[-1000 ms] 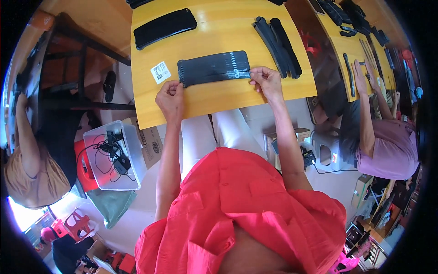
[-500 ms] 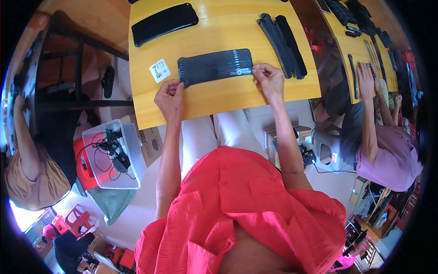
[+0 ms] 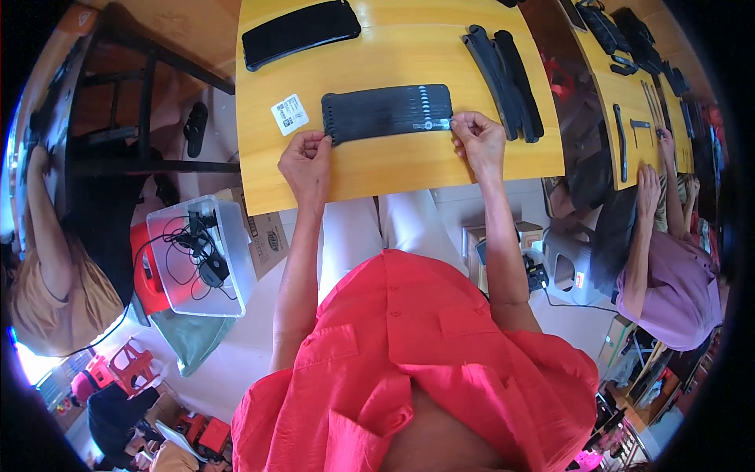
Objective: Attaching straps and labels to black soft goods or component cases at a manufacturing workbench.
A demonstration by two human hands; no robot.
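Note:
A flat black ribbed strip lies across the middle of the yellow table. My left hand pinches its left end at the near corner. My right hand pinches the right end, thumb and fingers closed on the edge. A small white square label sits on the table just left of the strip.
A long black case lies at the table's far left. Two black curved strips lie at the right. A clear bin with cables stands on the floor to my left. Another person sits at the right-hand table; a third is at the left.
Both hands stay on the strip's ends. The strip and the table have drifted slightly right and down in view.

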